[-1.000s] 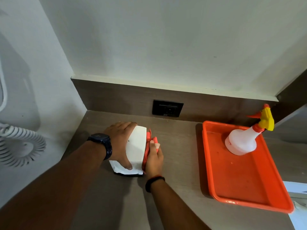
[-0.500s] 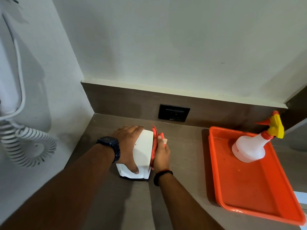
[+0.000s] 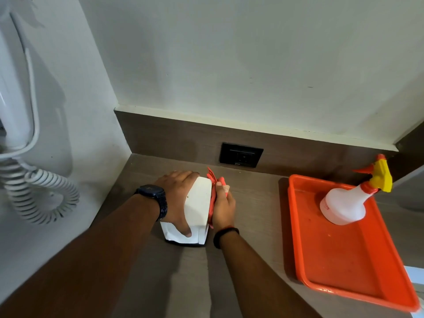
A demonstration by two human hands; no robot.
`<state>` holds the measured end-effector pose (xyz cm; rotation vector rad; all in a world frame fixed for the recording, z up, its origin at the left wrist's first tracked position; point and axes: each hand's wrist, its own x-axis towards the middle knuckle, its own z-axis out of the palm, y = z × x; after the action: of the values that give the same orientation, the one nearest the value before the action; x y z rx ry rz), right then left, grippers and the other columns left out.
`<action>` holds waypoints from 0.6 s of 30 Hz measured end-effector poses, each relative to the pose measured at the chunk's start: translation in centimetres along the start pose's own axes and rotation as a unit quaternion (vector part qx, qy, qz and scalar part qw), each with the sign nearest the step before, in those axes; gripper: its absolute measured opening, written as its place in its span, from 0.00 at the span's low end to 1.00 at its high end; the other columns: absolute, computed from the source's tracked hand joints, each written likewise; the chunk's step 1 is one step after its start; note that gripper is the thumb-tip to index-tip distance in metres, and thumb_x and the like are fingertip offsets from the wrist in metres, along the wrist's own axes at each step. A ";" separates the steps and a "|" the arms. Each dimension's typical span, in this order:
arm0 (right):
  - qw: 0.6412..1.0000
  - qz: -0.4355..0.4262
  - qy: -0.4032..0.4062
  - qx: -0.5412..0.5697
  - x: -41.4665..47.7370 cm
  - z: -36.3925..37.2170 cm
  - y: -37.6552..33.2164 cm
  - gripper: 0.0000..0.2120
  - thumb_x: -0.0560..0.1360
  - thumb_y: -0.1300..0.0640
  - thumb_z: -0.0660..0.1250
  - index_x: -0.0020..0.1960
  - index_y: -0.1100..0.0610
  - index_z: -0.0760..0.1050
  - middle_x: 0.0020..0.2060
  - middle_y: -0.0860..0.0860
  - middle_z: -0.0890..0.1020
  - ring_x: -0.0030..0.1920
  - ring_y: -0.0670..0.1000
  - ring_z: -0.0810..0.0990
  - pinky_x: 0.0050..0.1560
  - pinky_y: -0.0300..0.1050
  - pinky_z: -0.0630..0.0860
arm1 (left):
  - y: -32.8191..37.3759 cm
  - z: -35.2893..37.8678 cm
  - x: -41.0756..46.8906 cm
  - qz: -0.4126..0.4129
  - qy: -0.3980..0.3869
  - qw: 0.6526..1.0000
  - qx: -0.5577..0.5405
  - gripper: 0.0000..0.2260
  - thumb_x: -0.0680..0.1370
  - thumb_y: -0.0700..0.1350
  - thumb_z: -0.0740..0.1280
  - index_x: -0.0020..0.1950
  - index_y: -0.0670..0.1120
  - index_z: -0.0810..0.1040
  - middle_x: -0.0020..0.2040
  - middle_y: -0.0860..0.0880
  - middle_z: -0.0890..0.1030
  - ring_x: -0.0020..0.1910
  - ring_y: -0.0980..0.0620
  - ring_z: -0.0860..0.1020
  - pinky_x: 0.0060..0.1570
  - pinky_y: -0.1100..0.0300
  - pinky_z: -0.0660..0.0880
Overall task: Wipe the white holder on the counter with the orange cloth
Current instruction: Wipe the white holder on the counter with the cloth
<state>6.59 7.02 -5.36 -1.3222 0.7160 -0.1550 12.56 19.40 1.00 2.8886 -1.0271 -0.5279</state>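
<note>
While the left hand (image 3: 177, 198) lies over the white holder (image 3: 199, 204), its fingers (image 3: 183, 174) spread across the far end and thumb pressed on the near face, the holder sits on the brown desk (image 3: 252, 203) near the back corner. Right hand (image 3: 222, 207) presses the orange cloth (image 3: 212, 187) flat against the holder's right side, fingers together, bunched cloth showing past the fingertips. Black watch (image 3: 153, 195) on left wrist, dark band (image 3: 226, 236) on right. Well apart to the right: orange tray (image 3: 344, 260) carrying 1 white spray bottle (image 3: 344, 206), tilted. Black wall socket (image 3: 241, 154) behind.
</note>
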 end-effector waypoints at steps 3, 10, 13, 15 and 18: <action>0.999 0.037 0.011 -0.003 -0.5 -0.3 1.0 0.22 0.80 0.45 0.58 0.71 0.52 0.70 0.67 0.54 0.78 0.66 0.56 0.76 0.71 0.57 0.69 | 0.0 0.1 0.1 -0.007 -0.007 1.000 0.004 0.63 0.48 0.69 0.76 0.74 0.51 0.50 0.75 0.49 0.61 0.72 0.47 0.61 0.70 0.48 0.63; 0.998 -0.001 0.050 0.043 -4.8 -0.4 2.7 0.19 0.79 0.48 0.61 0.69 0.50 0.71 0.63 0.50 0.79 0.63 0.52 0.77 0.64 0.51 0.75 | -0.3 0.5 0.3 -0.003 0.007 1.000 0.001 0.62 0.46 0.70 0.74 0.73 0.51 0.51 0.73 0.50 0.63 0.70 0.48 0.63 0.70 0.52 0.63; 0.998 -0.041 0.038 0.035 -3.3 -0.2 1.1 0.19 0.79 0.49 0.62 0.69 0.51 0.72 0.64 0.49 0.79 0.66 0.50 0.76 0.69 0.54 0.72 | -0.4 0.5 0.3 -0.002 0.009 1.000 -0.007 0.61 0.45 0.70 0.74 0.73 0.52 0.52 0.72 0.51 0.64 0.69 0.48 0.64 0.69 0.51 0.64; 0.999 -0.038 0.020 0.023 -1.8 -0.2 0.1 0.21 0.79 0.48 0.62 0.71 0.52 0.70 0.64 0.48 0.78 0.67 0.50 0.75 0.71 0.53 0.70 | -0.4 0.5 0.3 -0.001 0.010 1.000 -0.008 0.61 0.45 0.70 0.74 0.72 0.52 0.53 0.72 0.51 0.65 0.69 0.48 0.65 0.69 0.51 0.65; 1.000 0.002 0.003 0.016 -0.8 -0.2 -0.1 0.23 0.79 0.47 0.60 0.72 0.52 0.68 0.66 0.50 0.78 0.66 0.52 0.76 0.70 0.56 0.71 | -0.3 0.4 0.3 0.001 0.009 1.000 -0.004 0.61 0.46 0.70 0.74 0.73 0.52 0.52 0.72 0.51 0.64 0.69 0.48 0.64 0.69 0.51 0.64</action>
<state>5.91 7.23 -4.98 -1.2904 0.7184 -0.1661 12.83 19.50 0.46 2.8802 -1.0219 -0.5048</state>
